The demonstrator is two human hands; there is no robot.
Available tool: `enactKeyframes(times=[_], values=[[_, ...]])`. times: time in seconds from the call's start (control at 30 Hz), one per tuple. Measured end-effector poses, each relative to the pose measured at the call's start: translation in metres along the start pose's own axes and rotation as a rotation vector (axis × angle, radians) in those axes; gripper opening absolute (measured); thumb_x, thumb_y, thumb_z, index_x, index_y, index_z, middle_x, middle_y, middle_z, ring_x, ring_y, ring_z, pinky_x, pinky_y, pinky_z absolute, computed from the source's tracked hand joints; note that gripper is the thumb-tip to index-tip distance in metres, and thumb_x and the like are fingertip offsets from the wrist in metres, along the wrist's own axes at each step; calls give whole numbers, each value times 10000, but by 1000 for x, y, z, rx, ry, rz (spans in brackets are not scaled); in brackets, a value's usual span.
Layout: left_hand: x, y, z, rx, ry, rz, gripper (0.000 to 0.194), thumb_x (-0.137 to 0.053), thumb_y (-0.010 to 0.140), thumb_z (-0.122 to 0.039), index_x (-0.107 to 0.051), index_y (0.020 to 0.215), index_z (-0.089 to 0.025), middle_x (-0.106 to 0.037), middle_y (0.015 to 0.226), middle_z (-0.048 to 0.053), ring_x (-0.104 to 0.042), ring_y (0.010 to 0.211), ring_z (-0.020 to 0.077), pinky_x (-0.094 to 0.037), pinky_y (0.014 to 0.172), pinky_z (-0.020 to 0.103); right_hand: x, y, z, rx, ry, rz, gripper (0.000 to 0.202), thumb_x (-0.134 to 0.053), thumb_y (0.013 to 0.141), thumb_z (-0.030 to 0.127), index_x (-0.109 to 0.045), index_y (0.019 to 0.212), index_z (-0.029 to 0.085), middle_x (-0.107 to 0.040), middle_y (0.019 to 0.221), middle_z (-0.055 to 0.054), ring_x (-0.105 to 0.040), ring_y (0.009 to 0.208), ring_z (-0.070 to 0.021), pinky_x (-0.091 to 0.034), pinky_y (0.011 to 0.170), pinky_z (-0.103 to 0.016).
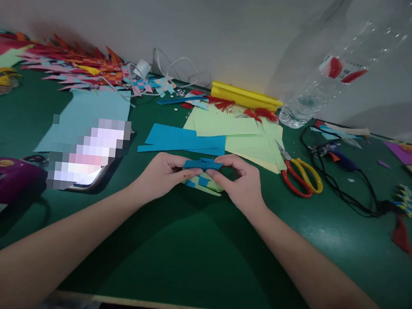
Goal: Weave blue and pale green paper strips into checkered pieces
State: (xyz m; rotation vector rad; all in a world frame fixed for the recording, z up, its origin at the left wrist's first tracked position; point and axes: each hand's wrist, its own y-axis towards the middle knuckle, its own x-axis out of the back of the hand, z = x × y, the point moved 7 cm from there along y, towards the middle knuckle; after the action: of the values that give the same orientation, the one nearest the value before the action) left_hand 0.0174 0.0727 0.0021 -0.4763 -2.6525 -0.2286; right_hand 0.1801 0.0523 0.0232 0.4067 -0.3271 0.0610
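Observation:
Between both hands, above the green table [196, 251], is a small piece of folded or woven paper [204, 165] in blue and pale green. My left hand [163, 172] pinches its left end between thumb and fingers. At the right end, my right hand [242, 177] grips the same piece, its thumb close to the left one. Pale green strips hang below the thumbs. Just behind the hands lie blue paper strips [173, 137], and pale green sheets [230, 125] spread behind and to the right of them.
Scissors [300, 177] with red and yellow handles lie right of the hands. A phone [91, 155] and a purple device [0, 190] are at left. A plastic bottle [341, 73], black cable [337, 186] and yellow bar [246, 97] stand or lie further back.

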Motion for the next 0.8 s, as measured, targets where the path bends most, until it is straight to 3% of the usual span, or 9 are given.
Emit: enactKeyframes(times=[0.17,0.33,0.8], values=[[-3,-1,-1,-35,65,17,272,-617,793,-429,-733,771,-184,-645,666,18,-513,567,137,-369,495,233,1,-2,4,31,-37,-25,86,-718,735,304,-679,737,227,-692,844,-20,-640,834,-180,-516,773,-343],[-1,-2,0,-19,92,-16,310,-616,789,-453,-728,765,-166,-609,596,10,-505,523,133,-351,462,229,3,-2,3,45,-38,-27,61,-705,753,294,-687,734,239,-696,852,-18,-634,873,-192,-519,804,-371],[1,0,-6,-66,69,-25,292,-587,822,-434,-726,865,-181,-701,808,29,-622,712,185,-466,613,262,-1,-3,5,39,24,32,67,-685,774,302,-678,764,236,-691,943,-23,-629,931,-192,-523,829,-367]])
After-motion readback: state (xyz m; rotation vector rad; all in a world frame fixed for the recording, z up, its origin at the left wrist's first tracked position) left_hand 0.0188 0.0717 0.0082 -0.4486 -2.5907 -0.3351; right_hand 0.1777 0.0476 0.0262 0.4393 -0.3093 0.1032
